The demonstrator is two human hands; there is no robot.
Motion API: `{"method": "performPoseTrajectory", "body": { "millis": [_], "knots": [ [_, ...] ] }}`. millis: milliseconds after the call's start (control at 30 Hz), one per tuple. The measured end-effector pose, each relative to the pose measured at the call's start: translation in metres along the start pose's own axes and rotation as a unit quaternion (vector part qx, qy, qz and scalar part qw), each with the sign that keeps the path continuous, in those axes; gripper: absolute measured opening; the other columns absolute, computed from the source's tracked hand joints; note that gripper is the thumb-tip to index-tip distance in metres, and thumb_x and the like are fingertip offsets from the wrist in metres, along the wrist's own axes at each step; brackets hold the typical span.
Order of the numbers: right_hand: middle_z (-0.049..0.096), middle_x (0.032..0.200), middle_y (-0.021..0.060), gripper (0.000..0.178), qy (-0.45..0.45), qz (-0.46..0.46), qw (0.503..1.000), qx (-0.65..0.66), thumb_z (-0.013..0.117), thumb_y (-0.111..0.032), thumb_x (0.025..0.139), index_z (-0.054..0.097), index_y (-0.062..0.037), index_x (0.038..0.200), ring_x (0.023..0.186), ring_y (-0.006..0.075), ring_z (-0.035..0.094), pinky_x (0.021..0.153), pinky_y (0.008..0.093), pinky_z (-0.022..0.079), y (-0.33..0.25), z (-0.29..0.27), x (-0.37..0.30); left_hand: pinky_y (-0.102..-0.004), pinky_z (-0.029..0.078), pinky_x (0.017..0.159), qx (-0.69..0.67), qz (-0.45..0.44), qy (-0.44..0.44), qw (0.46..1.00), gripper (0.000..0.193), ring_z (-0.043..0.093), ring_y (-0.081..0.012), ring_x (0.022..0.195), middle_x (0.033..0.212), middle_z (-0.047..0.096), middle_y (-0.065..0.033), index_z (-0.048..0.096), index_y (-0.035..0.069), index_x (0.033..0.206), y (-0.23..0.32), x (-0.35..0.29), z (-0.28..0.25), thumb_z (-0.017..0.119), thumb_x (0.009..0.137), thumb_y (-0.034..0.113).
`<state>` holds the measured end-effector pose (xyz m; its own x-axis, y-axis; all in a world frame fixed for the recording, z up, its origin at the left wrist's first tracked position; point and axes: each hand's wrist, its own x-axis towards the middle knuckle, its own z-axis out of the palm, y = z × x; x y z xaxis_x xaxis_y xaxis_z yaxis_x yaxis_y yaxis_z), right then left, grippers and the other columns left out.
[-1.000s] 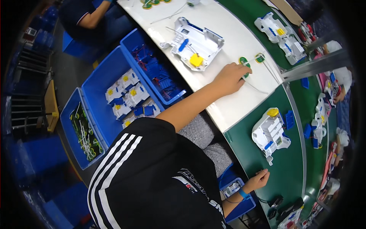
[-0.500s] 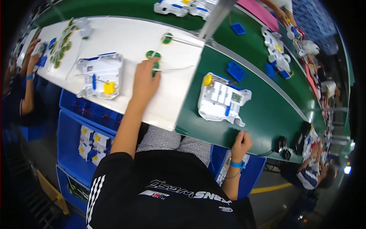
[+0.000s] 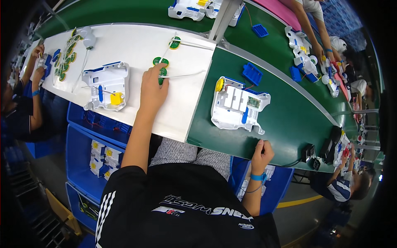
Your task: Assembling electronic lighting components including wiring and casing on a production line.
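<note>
My left hand (image 3: 154, 90) reaches over the white work surface, its fingers bent around a small round green circuit board (image 3: 162, 76) with a white cable. Just beyond the fingertips lies another green board (image 3: 160, 61), and farther off a third round board (image 3: 175, 42). To the left of this hand rests an opened white plastic housing (image 3: 108, 84) with a yellow block inside. My right hand (image 3: 262, 156) is curled closed by the near edge of the green surface, with nothing visible in it. Beyond it lies a second white housing (image 3: 237, 105) with a yellow disc.
A blue battery holder (image 3: 252, 74) lies behind the second housing. Several green boards (image 3: 66, 62) lie in a cluster at far left. Blue bins (image 3: 78, 153) stand below the table. A metal post (image 3: 223, 20) rises behind the surfaces. Co-workers sit on both sides.
The view has shifted slightly. My left hand stays at the boards and my right hand stays curled. At upper right, a co-worker's arms now reach farther over the parts.
</note>
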<state>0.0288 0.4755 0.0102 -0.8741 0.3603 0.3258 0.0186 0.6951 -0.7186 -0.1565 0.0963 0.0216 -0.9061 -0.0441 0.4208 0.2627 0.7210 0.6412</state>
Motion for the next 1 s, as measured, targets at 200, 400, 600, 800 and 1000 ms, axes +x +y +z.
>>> {"method": "performPoseTrajectory", "body": {
  "millis": [200, 400, 600, 800, 1000],
  "knots": [
    [0.042, 0.063, 0.0128, 0.033, -0.005, -0.002, 1.000, 0.017, 0.062, -0.006, 0.096, 0.046, 0.0013, 0.069, 0.057, 0.0243, 0.039, 0.054, 0.0389, 0.032, -0.009, 0.004, 0.003, -0.0473, 0.047, 0.096, -0.016, -0.076, 0.004, 0.997, 0.060, 0.058, -0.0400, 0.109, 0.122, 0.063, -0.0203, 0.051, 0.005, 0.139, -0.001, -0.001, -0.002, 0.069, 0.082, 0.000],
    [0.040, 0.063, 0.0147, 0.035, -0.015, -0.023, 0.998, -0.049, 0.061, -0.008, 0.098, 0.043, 0.0015, 0.070, 0.056, 0.0260, 0.037, 0.054, 0.0413, 0.030, -0.001, 0.001, 0.003, -0.0486, 0.046, 0.097, -0.001, 0.018, 0.045, 0.999, 0.056, 0.056, -0.0408, 0.108, 0.120, 0.062, -0.0203, 0.053, 0.004, 0.134, -0.014, -0.001, 0.007, 0.068, 0.080, -0.003],
    [0.029, 0.064, 0.0058, 0.039, -0.015, -0.075, 0.996, -0.047, 0.055, -0.014, 0.105, 0.037, -0.0010, 0.073, 0.061, 0.0132, 0.028, 0.052, 0.0369, 0.024, 0.011, 0.007, -0.001, -0.0465, 0.041, 0.109, -0.014, 0.017, 0.075, 0.997, 0.046, 0.050, -0.0407, 0.126, 0.132, 0.054, -0.0220, 0.060, 0.008, 0.129, 0.002, -0.015, -0.017, 0.068, 0.085, 0.002],
    [0.035, 0.064, 0.0116, 0.037, -0.027, -0.027, 0.999, -0.038, 0.056, -0.010, 0.103, 0.040, 0.0011, 0.072, 0.059, 0.0226, 0.033, 0.054, 0.0407, 0.026, 0.005, 0.000, -0.001, -0.0464, 0.043, 0.107, 0.038, 0.098, 0.153, 0.983, 0.030, 0.057, -0.0365, 0.123, 0.122, 0.064, -0.0169, 0.066, 0.007, 0.118, -0.018, 0.029, -0.129, 0.063, 0.088, 0.003],
    [0.032, 0.063, 0.0075, 0.038, -0.012, -0.058, 0.997, -0.058, 0.055, -0.013, 0.104, 0.038, -0.0004, 0.072, 0.058, 0.0162, 0.030, 0.053, 0.0384, 0.024, 0.009, 0.001, 0.004, -0.0520, 0.048, 0.100, 0.255, -0.084, 0.131, 0.954, 0.049, 0.061, -0.0448, 0.112, 0.114, 0.066, -0.0278, 0.062, 0.007, 0.128, -0.217, 0.187, -0.205, 0.068, 0.085, 0.028]
  ]
}}
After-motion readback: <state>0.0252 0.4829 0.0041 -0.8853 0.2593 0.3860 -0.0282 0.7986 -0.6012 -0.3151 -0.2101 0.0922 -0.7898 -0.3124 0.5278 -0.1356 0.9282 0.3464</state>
